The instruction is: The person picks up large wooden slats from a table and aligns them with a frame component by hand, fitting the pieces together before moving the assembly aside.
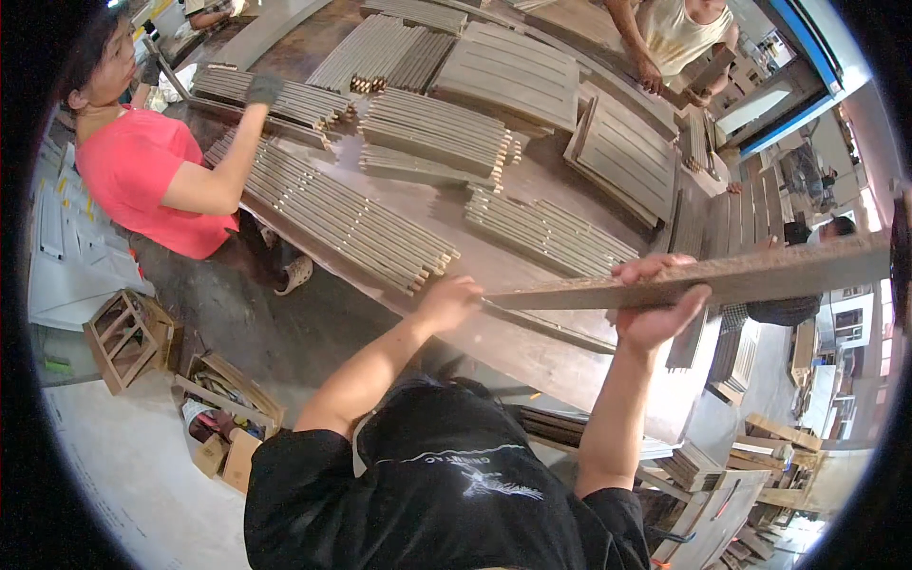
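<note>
A long brown wooden board (760,275) is raised above the table and slants up to the right. My right hand (658,309) grips it from below, with the thumb on the near side and the fingers on the far side. My left hand (450,302) is closed around the board's left end, low over the table edge; its fingertips are partly hidden. Just beyond that hand lies a row of narrow wooden strips (342,217) with pale ends. Behind the board is another stack of strips (549,231).
Slatted wooden panels (508,74) and more strip bundles (432,128) cover the large table (484,351). A person in a pink top (142,176) works at the left, another in a pale vest (679,38) at the far side. Open cardboard boxes (228,427) stand on the floor.
</note>
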A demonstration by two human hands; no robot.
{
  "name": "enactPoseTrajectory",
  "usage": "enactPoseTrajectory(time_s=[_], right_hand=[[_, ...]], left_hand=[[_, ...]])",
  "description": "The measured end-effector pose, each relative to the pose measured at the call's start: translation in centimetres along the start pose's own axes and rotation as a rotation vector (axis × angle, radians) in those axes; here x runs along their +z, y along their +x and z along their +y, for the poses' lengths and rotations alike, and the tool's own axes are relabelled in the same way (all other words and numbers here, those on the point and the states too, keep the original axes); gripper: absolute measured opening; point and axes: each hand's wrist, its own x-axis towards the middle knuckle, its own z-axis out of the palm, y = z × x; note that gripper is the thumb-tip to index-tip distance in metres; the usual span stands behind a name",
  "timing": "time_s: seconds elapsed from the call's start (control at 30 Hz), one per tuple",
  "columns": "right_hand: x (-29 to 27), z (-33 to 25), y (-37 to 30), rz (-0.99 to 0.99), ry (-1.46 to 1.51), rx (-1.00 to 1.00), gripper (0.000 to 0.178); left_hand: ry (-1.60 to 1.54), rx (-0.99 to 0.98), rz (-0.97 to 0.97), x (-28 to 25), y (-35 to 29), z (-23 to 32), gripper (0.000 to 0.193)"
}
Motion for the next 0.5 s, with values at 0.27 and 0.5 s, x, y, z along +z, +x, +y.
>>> enactPoseTrajectory(time_s=[0.27, 0.5], right_hand=[[0.6, 1.2, 1.4, 0.005, -0.001, 0.093, 0.06], [2.1, 1.6, 1.1, -0.158, -0.144, 0.015, 0.06]], left_hand=[[-0.062, 0.061, 0.17, 0.9, -0.2, -0.7, 0.024], [-0.07, 0.008, 0.157, 0.9, -0.2, -0.7, 0.028]])
